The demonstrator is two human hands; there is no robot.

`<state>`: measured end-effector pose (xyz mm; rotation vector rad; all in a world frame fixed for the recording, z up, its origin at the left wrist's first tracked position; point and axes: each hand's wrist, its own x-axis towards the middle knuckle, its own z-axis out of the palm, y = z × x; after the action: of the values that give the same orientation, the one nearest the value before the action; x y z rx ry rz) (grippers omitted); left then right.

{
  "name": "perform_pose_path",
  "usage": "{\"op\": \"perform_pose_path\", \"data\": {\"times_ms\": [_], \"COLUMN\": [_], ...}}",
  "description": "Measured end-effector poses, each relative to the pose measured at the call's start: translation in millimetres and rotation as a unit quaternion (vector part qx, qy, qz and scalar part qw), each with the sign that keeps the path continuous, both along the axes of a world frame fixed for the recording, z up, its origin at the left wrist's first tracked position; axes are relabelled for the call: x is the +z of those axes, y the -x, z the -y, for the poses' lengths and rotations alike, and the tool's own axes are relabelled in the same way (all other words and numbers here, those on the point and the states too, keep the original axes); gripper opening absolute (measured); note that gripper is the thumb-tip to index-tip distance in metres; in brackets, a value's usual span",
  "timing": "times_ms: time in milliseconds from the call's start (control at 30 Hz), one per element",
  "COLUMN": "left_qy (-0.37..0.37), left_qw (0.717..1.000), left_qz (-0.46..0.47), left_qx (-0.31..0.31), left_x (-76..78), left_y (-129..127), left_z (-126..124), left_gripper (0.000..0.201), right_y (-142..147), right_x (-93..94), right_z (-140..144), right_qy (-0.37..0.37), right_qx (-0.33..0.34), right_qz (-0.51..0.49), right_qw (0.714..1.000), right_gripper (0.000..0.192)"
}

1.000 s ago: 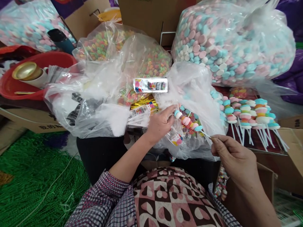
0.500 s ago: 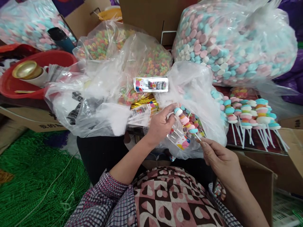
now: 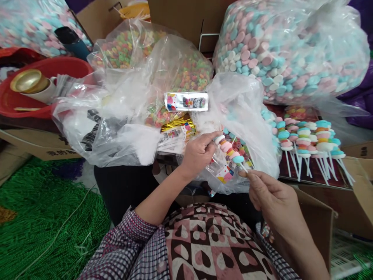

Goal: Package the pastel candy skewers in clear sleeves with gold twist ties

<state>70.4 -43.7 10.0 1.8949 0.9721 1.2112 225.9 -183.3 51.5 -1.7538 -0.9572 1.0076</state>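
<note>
- A candy skewer (image 3: 230, 149), stacked with pink, white and blue discs on a white stick, is held between the 2 hands, just in front of a crumpled clear bag (image 3: 236, 105) of loose candy.
- The lower end of the stick is pinched between thumb and forefinger of the right hand (image 3: 269, 194).
- The top of the skewer is pinched by the fingertips of the left hand (image 3: 198, 153), where a small clear printed sleeve (image 3: 223, 173) also hangs; whether the sleeve already covers the candy cannot be told.
- A row of finished skewers (image 3: 305, 140) is laid to the right, heads up and sticks pointing down, on a dark surface beside a cardboard box (image 3: 357, 194).
- A large bag of pastel discs (image 3: 291, 50) is seen behind them.
- 2 bags of small multicoloured rings (image 3: 186, 72) are seen behind the left hand, with a printed label card (image 3: 186, 102) resting on the plastic.
- A red basin (image 3: 43, 89) holding a gold-lidded cup (image 3: 29, 81) is set at the far left.
</note>
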Motion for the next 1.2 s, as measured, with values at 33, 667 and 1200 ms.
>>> {"op": "perform_pose_path", "data": {"times_ms": [33, 667, 1200], "left_qy": [0.017, 0.178, 0.346], "left_qw": [1.000, 0.961, 0.917], "left_qz": [0.004, 0.200, 0.186], "left_qx": [-0.012, 0.075, -0.066], "left_x": [-0.4, -0.7, 12.2], "left_y": [1.8, 20.9, 26.3], "left_z": [-1.9, -12.0, 12.8], "left_gripper": [0.040, 0.027, 0.031], "right_y": [-3.0, -5.9, 31.4], "right_x": [0.7, -13.2, -35.1], "right_z": [-1.9, -28.8, -76.7], "right_qy": [0.007, -0.145, -0.228], "right_qx": [0.005, -0.016, -0.077], "right_qz": [-0.031, -0.184, -0.054], "right_qw": [0.999, 0.972, 0.969], "right_gripper": [0.039, 0.022, 0.018]}}
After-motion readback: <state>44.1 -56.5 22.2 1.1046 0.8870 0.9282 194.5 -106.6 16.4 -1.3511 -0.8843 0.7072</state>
